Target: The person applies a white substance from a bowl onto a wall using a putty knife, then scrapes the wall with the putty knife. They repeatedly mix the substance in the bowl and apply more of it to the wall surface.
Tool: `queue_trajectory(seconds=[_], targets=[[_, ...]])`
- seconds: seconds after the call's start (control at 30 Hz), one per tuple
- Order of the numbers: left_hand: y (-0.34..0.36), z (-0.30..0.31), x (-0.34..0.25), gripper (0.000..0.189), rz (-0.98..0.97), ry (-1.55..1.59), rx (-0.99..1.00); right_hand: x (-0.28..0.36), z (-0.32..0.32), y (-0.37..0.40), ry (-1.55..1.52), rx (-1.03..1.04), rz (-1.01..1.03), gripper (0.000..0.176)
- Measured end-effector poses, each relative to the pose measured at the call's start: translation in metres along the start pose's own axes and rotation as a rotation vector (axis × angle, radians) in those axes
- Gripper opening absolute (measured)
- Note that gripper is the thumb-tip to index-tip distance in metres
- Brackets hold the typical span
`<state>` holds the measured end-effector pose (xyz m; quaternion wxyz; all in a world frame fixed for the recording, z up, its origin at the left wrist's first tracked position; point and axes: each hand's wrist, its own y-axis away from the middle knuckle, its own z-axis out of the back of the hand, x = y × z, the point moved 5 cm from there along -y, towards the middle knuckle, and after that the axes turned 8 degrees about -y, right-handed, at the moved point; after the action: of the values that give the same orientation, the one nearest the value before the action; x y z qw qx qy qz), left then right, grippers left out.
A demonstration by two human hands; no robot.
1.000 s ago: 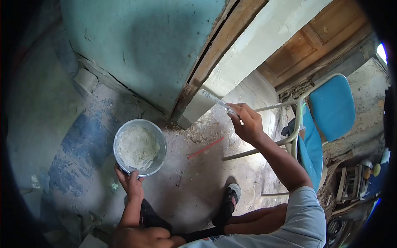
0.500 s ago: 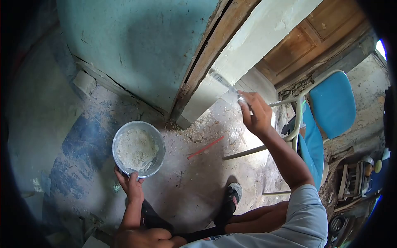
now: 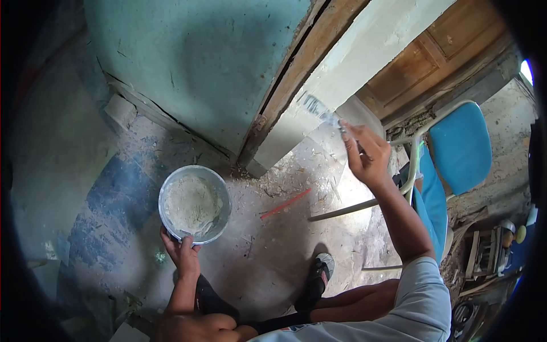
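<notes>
My left hand [image 3: 183, 255] grips the near rim of a round metal bowl [image 3: 165, 219], thumb over the edge. Inside lies a pale, thick paste [image 3: 191, 202]. My right hand [image 3: 366, 149] is closed around the handle of a putty knife [image 3: 320, 109], its paste-smeared blade against the white face of a post [image 3: 342, 71]. Brown bare wood [image 3: 296, 74] runs along the post's left side. The handle is mostly hidden by my fingers.
A chair with a blue back [image 3: 460, 148] and pale metal legs stands at the right. A red strip [image 3: 285, 204] lies on the littered floor. Beyond are a teal wall [image 3: 188, 62], a wooden door [image 3: 424, 57] and a rack [image 3: 484, 251] at the right edge.
My right hand and the putty knife have shifted slightly right and down in the view, and the blade shows broader. My left hand still holds the bowl.
</notes>
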<state>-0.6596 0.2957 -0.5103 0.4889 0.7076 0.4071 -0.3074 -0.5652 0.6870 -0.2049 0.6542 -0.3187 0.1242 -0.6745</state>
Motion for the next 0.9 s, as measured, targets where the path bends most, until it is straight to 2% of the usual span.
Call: queue_trajectory(seconds=[0.03, 0.13, 0.17, 0.4, 0.5, 0.6, 0.67, 0.8, 0.9], targets=[[0.0, 0.0, 0.0, 0.089, -0.001, 0.001, 0.003, 0.001, 0.004, -0.002, 0.022, -0.068, 0.106, 0.02], [-0.001, 0.001, 0.001, 0.089, -0.004, 0.005, 0.003, 0.002, 0.026, -0.014, 0.05, -0.239, 0.125, 0.024], [-0.002, 0.002, 0.001, 0.089, -0.004, 0.006, 0.004, 0.005, 0.034, -0.015, -0.016, -0.29, 0.015, 0.024], [-0.002, -0.002, 0.0, 0.089, -0.008, 0.002, -0.002, -0.001, 0.014, -0.007, -0.123, -0.136, 0.006, 0.022], [-0.001, -0.001, 0.0, 0.089, -0.001, -0.002, -0.002, -0.007, -0.006, 0.004, -0.07, 0.021, -0.043, 0.022], [-0.002, -0.001, 0.001, 0.088, -0.007, 0.011, 0.0, -0.009, -0.015, 0.012, -0.073, 0.094, 0.005, 0.021], [-0.002, 0.0, 0.002, 0.088, -0.002, 0.014, -0.009, -0.006, -0.004, 0.005, -0.117, -0.011, 0.092, 0.022], [-0.001, -0.001, -0.002, 0.088, 0.01, -0.024, -0.02, 0.004, 0.02, -0.018, -0.102, -0.141, 0.087, 0.025], [-0.003, 0.002, 0.002, 0.088, 0.005, -0.009, -0.012, -0.007, 0.013, -0.012, -0.113, -0.107, 0.061, 0.025]])
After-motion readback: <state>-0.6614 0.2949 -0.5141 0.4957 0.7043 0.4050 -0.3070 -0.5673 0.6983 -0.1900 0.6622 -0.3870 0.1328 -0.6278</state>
